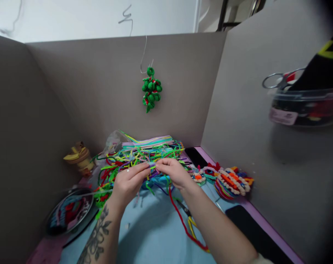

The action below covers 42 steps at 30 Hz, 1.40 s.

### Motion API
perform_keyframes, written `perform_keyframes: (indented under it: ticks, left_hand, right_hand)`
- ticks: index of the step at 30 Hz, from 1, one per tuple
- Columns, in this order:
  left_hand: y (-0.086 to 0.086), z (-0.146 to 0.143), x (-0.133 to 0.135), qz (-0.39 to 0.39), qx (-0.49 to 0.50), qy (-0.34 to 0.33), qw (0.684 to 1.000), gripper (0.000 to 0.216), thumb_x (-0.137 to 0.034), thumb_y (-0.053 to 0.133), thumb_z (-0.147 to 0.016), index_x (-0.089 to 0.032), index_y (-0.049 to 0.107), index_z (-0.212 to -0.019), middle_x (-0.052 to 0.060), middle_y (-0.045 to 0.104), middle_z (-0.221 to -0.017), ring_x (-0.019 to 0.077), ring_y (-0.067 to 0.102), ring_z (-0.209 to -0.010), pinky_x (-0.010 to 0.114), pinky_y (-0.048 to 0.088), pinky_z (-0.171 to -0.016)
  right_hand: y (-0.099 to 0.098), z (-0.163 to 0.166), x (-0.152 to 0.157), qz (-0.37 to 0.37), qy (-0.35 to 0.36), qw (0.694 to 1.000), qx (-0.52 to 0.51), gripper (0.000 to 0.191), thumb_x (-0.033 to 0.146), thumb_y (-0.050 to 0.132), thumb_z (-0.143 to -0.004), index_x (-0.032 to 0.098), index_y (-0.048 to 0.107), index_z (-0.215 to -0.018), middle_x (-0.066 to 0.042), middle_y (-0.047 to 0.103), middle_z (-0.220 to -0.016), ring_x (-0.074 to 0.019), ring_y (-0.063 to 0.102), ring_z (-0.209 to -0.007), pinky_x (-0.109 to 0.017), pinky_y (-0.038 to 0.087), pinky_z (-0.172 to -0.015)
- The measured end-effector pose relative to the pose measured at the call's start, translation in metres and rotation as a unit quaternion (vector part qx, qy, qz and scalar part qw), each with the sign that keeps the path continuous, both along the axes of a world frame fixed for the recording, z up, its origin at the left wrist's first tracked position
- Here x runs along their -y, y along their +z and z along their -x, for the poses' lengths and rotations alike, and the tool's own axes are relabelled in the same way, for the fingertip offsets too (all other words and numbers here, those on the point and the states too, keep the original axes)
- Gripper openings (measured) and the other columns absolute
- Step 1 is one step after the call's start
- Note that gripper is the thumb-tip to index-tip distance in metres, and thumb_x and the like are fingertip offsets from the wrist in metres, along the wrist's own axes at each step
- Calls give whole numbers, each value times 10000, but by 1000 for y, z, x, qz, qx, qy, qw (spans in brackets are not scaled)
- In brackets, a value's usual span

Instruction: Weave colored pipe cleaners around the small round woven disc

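My left hand (130, 179) and my right hand (174, 171) meet fingertip to fingertip over the near side of a tangled heap of colourful pipe cleaners (144, 154). Both are closed in a pinch on a short stretch of yellow-green and purple pipe cleaner (152, 167). Most of that piece is covered by my fingers. A pale, blurred strand (100, 192) reaches left from beside my left hand. Under my right forearm lie scissors (192, 223) with yellow handles and a long red pipe cleaner (180, 218).
Grey panels enclose the blue-topped table (150, 227). At left stand a round tin (70, 212) and a yellow-brown pot (82, 159). Crafted colourful pieces (231, 183) and a dark phone-like slab (246, 223) lie right. A green ornament (151, 90) hangs behind; a clear bin (304, 106) is on the right panel.
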<state>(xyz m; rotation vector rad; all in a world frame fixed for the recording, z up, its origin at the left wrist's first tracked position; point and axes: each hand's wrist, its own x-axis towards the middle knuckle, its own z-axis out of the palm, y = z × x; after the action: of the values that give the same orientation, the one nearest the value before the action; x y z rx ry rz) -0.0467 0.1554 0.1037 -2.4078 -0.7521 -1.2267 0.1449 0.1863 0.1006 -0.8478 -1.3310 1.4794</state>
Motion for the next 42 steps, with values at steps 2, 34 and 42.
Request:
perform_keyframes:
  ticks: [2,34,42]
  left_hand:
    - [2,1,0,47,12,-6,999,294,-85,555,-848,-210,681,-1083,86,712,-1118,166,686,-999,258,552,-884]
    - [4,-12,-1,338,67,8,939,347,-337,582,-866,-245,647,-1194,94,655,-1225,241,593,-1161,414,461,-1009]
    - [8,18,-9,302,212,98,924,378,-397,571,-848,-194,672,-1149,93,673,-1198,251,608,-1130,432,447,-1015]
  right_hand:
    - [-2,1,-1,-9,-13,1000,2,247,374,688,-633,164,565,-589,34,513,-585,-101,427,-570,-246,345,-593]
    - [-10,0,-3,-224,-46,952,202,99,275,579,-804,180,602,-795,12,609,-734,-135,548,-689,-253,426,-663]
    - [-6,-22,-15,-200,-154,958,138,240,397,569,-819,182,653,-884,-42,633,-879,-170,570,-795,-271,435,-687]
